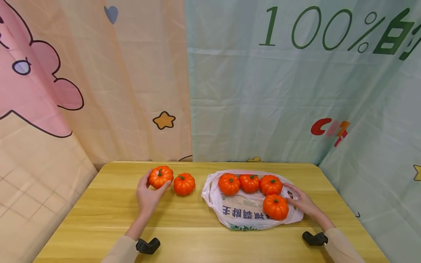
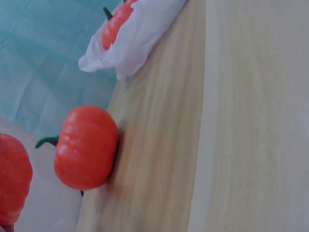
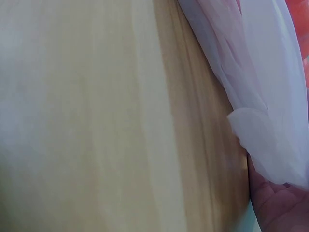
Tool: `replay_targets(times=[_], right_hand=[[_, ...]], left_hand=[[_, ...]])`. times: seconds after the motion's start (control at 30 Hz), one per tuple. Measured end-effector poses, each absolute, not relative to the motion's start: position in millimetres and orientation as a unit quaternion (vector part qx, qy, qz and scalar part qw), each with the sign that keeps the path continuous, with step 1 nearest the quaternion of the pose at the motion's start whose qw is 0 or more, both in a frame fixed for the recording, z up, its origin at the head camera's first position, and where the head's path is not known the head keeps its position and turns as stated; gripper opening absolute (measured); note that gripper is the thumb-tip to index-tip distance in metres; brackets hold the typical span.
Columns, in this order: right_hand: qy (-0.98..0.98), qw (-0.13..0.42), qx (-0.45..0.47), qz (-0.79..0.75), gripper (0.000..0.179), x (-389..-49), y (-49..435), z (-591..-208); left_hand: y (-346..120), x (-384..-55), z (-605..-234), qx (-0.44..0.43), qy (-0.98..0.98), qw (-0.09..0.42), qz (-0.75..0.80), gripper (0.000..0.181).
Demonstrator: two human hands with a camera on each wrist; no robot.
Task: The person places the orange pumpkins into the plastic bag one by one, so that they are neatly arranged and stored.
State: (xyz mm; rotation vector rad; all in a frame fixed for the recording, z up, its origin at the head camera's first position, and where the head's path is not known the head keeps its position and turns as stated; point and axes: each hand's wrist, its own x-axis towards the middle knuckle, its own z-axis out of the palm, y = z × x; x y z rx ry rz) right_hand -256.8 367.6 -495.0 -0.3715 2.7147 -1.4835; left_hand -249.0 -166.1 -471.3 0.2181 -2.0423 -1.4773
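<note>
My left hand [image 1: 148, 195] grips a small orange pumpkin [image 1: 160, 176] with a green stem, fingers and thumb around its sides. Just right of it a second pumpkin [image 1: 184, 184] stands on the table; the left wrist view shows this pumpkin [image 2: 87, 147] from the side. A white plastic bag [image 1: 212, 195] with dark printing lies spread to the right, bearing several more pumpkins [image 1: 275, 207]. At the bag's right rim my right hand [image 1: 304, 202] holds the film, thumb and fingers beside the pumpkins there. Film [image 3: 270, 140] partly hides that hand in the right wrist view.
The wooden table [image 1: 187, 241] has its far edge close to a printed curtain [image 1: 230, 109]. Further curtain panels hang along the left and right sides. A black wrist device [image 1: 148, 246] sits at each cuff.
</note>
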Motion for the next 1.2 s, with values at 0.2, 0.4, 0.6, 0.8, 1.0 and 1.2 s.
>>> replay_targets(times=[0.2, 0.4, 0.6, 0.8, 1.0, 1.2], right_hand=[[0.874, 0.012, -0.118, -0.470, 0.059, -256.7, 369.5, -497.1], [0.872, 0.013, -0.119, -0.475, 0.058, -258.1, 371.0, -500.4], [0.863, 0.020, -0.124, -0.490, 0.058, -258.8, 372.9, -500.3], [0.872, 0.020, -0.119, -0.475, 0.057, -259.3, 373.1, -497.3], [0.881, 0.013, -0.116, -0.459, 0.056, -259.3, 373.6, -496.3], [0.876, 0.006, -0.123, -0.467, 0.056, -258.3, 372.6, -497.7]], left_hand=[[-138.0, -243.5, -455.7, 0.030, -0.756, 0.310, -0.576, 0.076], [-99.2, -238.5, -452.2, -0.001, -0.757, 0.276, -0.593, 0.076], [-63.2, -235.1, -455.8, -0.031, -0.752, 0.240, -0.613, 0.076], [-31.4, -231.0, -458.2, -0.054, -0.744, 0.192, -0.638, 0.075], [-2.1, -221.4, -452.0, -0.074, -0.736, 0.149, -0.657, 0.075], [26.0, -219.8, -469.2, -0.105, -0.737, 0.129, -0.655, 0.073]])
